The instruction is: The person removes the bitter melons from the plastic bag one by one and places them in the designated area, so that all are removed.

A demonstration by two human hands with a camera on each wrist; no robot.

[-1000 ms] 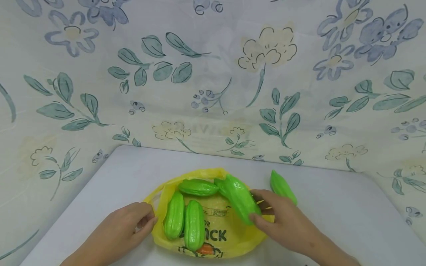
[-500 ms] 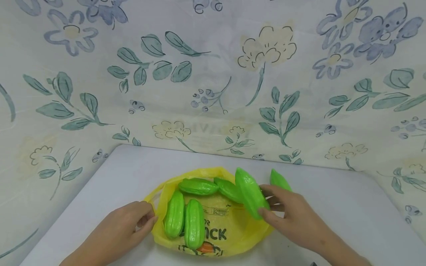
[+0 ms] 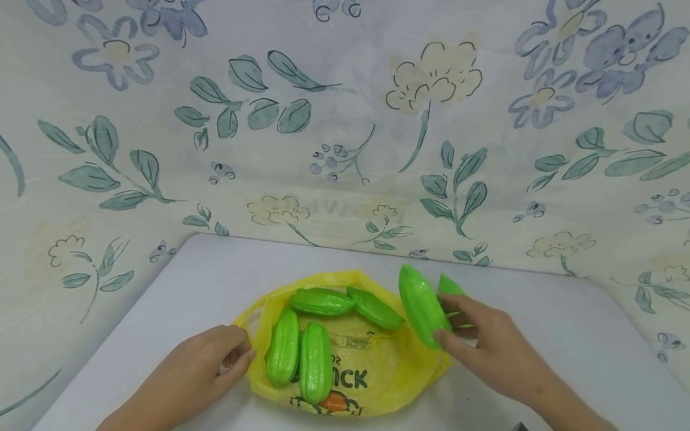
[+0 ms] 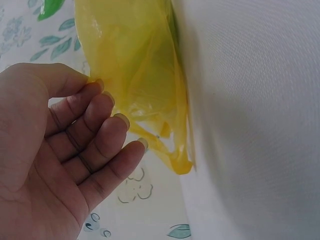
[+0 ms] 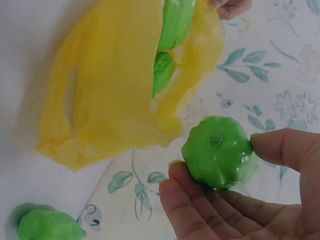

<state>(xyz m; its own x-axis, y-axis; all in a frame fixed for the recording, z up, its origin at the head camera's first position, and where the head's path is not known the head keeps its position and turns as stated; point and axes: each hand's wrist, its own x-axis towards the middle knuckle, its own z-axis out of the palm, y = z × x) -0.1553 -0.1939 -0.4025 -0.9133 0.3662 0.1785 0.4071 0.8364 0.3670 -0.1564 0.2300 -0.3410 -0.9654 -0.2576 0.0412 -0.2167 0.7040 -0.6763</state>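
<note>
A yellow plastic bag (image 3: 396, 383) lies with its mouth toward me, several shiny green ridged gourds (image 3: 315, 362) inside it. My left hand (image 3: 207, 365) pinches the bag's left edge between thumb and forefinger, the other fingers bent, as the left wrist view shows. Just off the bag's right rim, my right hand (image 3: 493, 344) holds another green gourd (image 3: 423, 306) with its pointed end up. Thumb on one side and fingers on the other grip this gourd; its lobed end with a small stem knob (image 5: 216, 139) faces the right wrist camera.
One more green gourd (image 3: 450, 284) rests on the white table (image 3: 566, 335) behind my right hand, partly hidden by it. A floral cloth (image 3: 345, 167) hangs along the table's back edge and sides. A small dark object (image 3: 520, 427) shows at the bottom edge.
My right hand has carried the gourd up and right, from over the bag's opening to its right rim. The gourd behind it inside the bag is uncovered. My left hand stays put.
</note>
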